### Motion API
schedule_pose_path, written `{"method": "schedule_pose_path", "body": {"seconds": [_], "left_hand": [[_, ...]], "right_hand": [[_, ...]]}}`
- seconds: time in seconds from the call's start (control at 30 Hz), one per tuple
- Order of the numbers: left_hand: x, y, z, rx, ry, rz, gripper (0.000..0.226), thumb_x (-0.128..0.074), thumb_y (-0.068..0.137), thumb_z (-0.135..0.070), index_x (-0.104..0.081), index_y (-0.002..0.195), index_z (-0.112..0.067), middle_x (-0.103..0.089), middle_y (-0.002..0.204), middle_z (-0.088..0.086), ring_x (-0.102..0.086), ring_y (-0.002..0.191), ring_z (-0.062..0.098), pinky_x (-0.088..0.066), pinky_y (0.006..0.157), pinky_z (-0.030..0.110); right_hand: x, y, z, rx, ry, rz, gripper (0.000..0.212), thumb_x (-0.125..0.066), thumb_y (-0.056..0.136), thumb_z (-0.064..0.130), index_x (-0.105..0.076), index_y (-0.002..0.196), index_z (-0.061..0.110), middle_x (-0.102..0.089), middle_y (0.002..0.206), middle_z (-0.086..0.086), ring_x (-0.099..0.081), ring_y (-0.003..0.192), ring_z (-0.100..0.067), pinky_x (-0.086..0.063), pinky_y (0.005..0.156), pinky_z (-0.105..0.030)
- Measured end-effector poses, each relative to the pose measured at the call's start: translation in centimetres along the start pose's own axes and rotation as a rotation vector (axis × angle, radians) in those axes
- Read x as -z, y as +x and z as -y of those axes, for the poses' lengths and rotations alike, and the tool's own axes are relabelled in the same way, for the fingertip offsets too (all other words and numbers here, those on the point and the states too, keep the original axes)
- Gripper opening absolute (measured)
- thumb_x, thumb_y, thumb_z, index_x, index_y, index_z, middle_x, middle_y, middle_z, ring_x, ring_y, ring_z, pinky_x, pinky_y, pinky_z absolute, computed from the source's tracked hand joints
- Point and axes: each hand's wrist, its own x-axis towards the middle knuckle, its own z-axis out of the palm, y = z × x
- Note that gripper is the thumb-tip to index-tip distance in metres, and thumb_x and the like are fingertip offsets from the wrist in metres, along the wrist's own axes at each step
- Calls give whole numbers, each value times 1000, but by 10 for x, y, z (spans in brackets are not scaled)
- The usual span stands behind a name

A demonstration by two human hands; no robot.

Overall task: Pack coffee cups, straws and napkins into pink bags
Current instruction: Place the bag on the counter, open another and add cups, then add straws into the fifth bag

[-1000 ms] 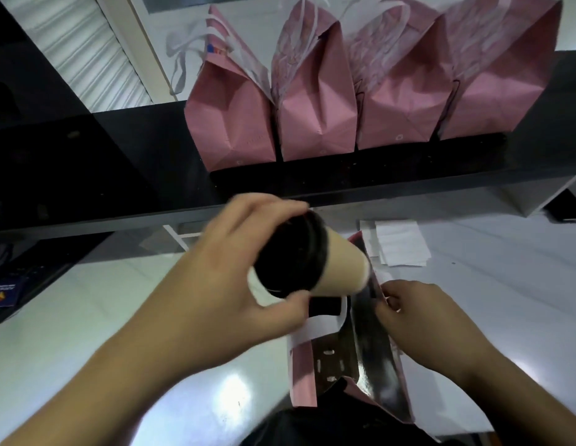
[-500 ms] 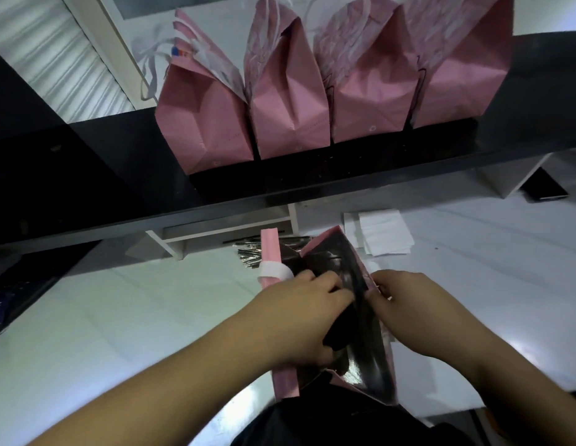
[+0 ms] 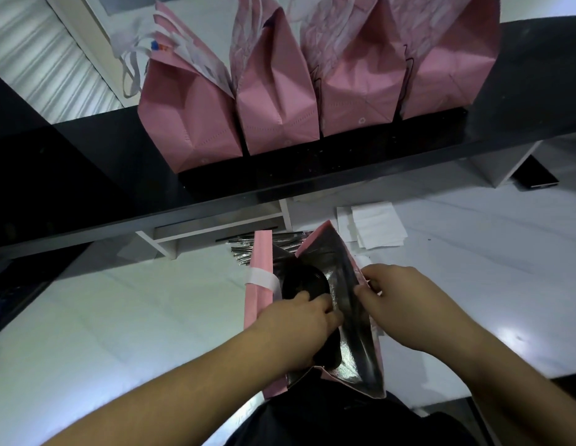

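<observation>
An open pink bag (image 3: 262,252) with a silvery lining stands on the white counter in front of me. My left hand (image 3: 296,326) reaches down into its mouth, fingers curled over the black lid of a coffee cup (image 3: 329,353) that is mostly hidden under the hand. A second black lid (image 3: 304,281) shows deeper in the bag. My right hand (image 3: 405,304) pinches the bag's right rim and holds it apart. Wrapped straws (image 3: 244,251) lie behind the bag, and white napkins (image 3: 376,225) lie to its right.
Several pink bags (image 3: 190,123) stand in a row on the black shelf (image 3: 376,169) above the counter. A dark phone (image 3: 534,175) lies at the far right under the shelf. The white counter (image 3: 135,317) stretches out to the left.
My left hand carried the tan cup with the black lid from above the bag down into it. My right hand stayed on the bag's rim.
</observation>
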Motion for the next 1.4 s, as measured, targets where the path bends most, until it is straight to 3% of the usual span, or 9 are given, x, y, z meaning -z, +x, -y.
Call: {"method": "schedule_pose_path", "body": {"seconds": [0.2, 0.43, 0.7, 0.77, 0.87, 1.0, 1.13, 1.27, 1.4], "left_hand": [[-16, 1, -1, -87, -14, -56, 46, -56, 94, -6, -47, 136, -23, -46, 129, 4, -53, 100, 36, -39, 57, 39], [-32, 5, -2, -132, 14, -61, 54, -61, 92, -4, -44, 140, -23, -48, 128, 3, -55, 97, 38, -39, 54, 38], [-11, 4, 3, -167, 6, -102, 39, -58, 98, -18, -54, 137, -18, -55, 127, 7, -57, 104, 35, -55, 72, 46], [14, -1, 9, -191, -43, -245, 25, -57, 99, -26, -63, 121, -16, -61, 115, 5, -59, 104, 30, -56, 77, 44], [53, -17, 29, -149, -261, -662, 23, -51, 100, -38, -68, 100, -23, -64, 97, -7, -58, 95, 15, -50, 81, 30], [59, -35, 72, 258, -768, -1028, 21, -53, 104, -27, -61, 86, -20, -57, 81, -13, -53, 77, 6, -39, 67, 19], [-4, -10, 129, 674, -888, -755, 15, -57, 102, -29, -64, 89, -28, -66, 82, -12, -59, 74, 6, -41, 60, 27], [-74, 21, 152, 654, -688, -425, 17, -60, 96, -25, -74, 103, -31, -76, 105, -2, -71, 93, 24, -54, 77, 31], [-101, 51, 155, 670, -622, -288, 34, -53, 97, -22, -72, 123, -31, -71, 127, 2, -67, 112, 27, -54, 89, 32]], "right_hand": [[-5, 1, 6, -30, -35, -65, 33, -53, 96, 30, -46, 64, 23, -52, 54, 0, -50, 52, -15, -31, 48, -28], [-12, 4, 14, -68, -96, -93, 30, -50, 95, 33, -50, 69, 20, -55, 60, 0, -54, 57, -19, -39, 49, -32], [-9, 4, 14, -108, -77, -121, 35, -47, 99, 25, -41, 64, 20, -49, 58, 2, -43, 52, -16, -26, 47, -27], [-9, 5, 13, -104, -66, -133, 33, -47, 98, 24, -44, 65, 18, -51, 59, 1, -48, 54, -18, -28, 47, -29], [-8, 6, 9, -113, -70, -131, 32, -46, 98, 26, -50, 68, 17, -56, 61, -1, -56, 60, -21, -34, 49, -32], [0, 7, 4, -155, -76, -86, 35, -44, 101, 27, -49, 67, 21, -55, 61, 2, -53, 57, -16, -33, 49, -28], [4, 11, 1, -187, -112, -93, 34, -44, 101, 30, -53, 69, 21, -58, 64, 1, -55, 62, -18, -37, 52, -31], [1, 12, -1, -166, -122, -83, 33, -49, 102, 33, -60, 74, 19, -61, 60, -1, -58, 57, -19, -52, 57, -40], [2, 11, 3, -155, -166, -96, 29, -52, 101, 31, -60, 75, 21, -62, 63, 0, -58, 57, -17, -49, 55, -35]]}}
